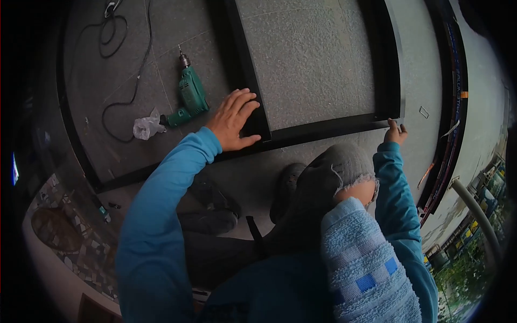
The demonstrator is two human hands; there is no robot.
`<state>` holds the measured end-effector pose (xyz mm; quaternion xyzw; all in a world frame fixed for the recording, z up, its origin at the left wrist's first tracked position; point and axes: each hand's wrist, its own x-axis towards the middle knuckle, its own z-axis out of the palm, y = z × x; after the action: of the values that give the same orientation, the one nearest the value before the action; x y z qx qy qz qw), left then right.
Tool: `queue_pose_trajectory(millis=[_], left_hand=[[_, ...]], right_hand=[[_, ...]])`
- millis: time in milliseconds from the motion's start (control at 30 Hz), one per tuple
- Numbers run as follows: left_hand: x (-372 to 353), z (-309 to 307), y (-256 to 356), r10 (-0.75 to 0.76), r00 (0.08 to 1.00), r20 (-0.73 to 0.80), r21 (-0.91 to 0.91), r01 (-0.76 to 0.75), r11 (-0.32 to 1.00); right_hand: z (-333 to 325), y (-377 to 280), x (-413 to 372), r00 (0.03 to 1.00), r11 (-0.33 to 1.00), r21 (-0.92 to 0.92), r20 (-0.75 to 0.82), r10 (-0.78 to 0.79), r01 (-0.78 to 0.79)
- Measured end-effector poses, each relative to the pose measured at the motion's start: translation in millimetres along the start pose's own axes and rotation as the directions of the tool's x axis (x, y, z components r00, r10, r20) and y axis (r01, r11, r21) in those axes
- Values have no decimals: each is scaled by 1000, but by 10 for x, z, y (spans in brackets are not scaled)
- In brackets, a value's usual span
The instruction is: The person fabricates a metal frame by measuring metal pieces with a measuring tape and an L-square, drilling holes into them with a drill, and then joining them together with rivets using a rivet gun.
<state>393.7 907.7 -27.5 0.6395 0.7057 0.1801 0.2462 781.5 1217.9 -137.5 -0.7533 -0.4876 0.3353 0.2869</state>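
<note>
A black frame of long bars [323,131] lies on the grey floor in front of my knees. My left hand [231,121] rests with fingers spread on the near end of its middle crossbar [245,48], by the joint with the near bar. At the near right corner, my right hand [396,133] has its fingers closed about the frame's end; part of that grip is hidden. To the left of my left hand, a green corded drill [192,92] with a bit in its chuck lies on the floor inside the frame.
A crumpled clear plastic bag [147,127] sits by the drill's handle, and a black cord [134,91] loops across the floor. More long dark bars [451,107] lie at the right along the wall. A light blue towel [366,258] hangs in front of me.
</note>
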Motion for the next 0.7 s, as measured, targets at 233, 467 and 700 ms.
queue_pose_trajectory(millis=[233,467,700], left_hand=[[-529,-906,-396,-314,933,178,137,292,946],[-1028,-440,-464,-115,878,464,17,120,993],[-776,598,-54,-456,583,673,84,552,830]], right_hand=[[518,-1475,-759,458,987,157,879,-134,-14],[1502,-1716,-1899,45,779,-349,923,383,520],[1872,-953,-2822,399,821,-223,917,-6,526]])
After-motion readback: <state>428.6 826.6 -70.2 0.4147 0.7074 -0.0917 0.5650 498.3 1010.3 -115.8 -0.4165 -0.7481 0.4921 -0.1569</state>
